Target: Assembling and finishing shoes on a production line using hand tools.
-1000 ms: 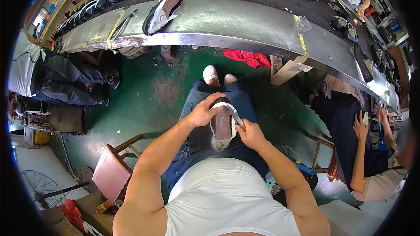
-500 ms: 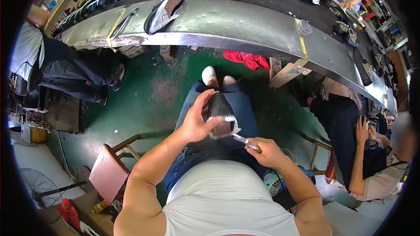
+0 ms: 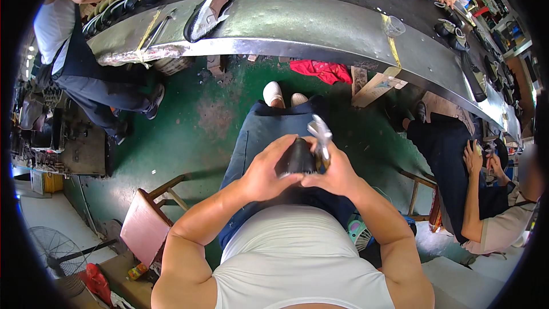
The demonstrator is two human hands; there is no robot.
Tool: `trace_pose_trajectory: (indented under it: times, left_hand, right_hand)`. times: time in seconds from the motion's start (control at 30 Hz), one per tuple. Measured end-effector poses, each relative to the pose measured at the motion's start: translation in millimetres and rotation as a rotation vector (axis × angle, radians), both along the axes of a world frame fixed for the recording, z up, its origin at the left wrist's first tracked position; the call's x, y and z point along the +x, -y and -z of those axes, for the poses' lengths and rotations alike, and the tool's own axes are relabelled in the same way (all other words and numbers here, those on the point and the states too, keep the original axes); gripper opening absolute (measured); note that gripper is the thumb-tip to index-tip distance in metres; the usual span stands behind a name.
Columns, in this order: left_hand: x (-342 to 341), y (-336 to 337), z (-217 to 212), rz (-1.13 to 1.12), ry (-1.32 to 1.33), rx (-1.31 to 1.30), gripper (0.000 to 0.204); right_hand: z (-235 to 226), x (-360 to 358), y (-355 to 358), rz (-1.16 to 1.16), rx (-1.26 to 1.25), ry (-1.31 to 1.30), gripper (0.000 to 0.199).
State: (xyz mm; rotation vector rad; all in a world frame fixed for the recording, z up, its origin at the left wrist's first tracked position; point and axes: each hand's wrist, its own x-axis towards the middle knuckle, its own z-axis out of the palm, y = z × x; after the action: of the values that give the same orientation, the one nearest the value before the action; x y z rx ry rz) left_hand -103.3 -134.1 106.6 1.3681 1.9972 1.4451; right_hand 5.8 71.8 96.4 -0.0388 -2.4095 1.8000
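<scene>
A black shoe upper, toe pointing away from me, is held between both hands over my lap. My left hand wraps its left side, thumb along the near edge. On the other side, my right hand presses its thumb to that same edge. Tucked in the right hand is a silver pincers-like tool, its metal head sticking up past the fingers; motion blurs it. The underside of the shoe is turned away and hidden.
Ahead runs a metal-edged bench with a black-and-grey shoe near its edge. People work at left, right and far right. A pink-seated chair stands left, a fan beyond it. A red cloth hangs under the bench.
The shoe turned, so its pale-edged opening no longer shows. My right hand came up to grip it, the tool swinging upright. The person at left now reaches over the bench.
</scene>
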Motion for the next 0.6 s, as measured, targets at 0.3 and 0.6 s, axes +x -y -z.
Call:
trace_pose_trajectory:
  times: [0.3,0.6]
  left_hand:
    - [-20,-9,115,-0.196,0.08,0.008,0.046]
    - [-24,-16,193,-0.515,1.593,0.242,0.077]
  right_hand:
    - [29,-18,-22,-0.09,-0.239,0.229,0.068]
    - [53,-13,-38,-0.028,-0.461,0.239,0.051]
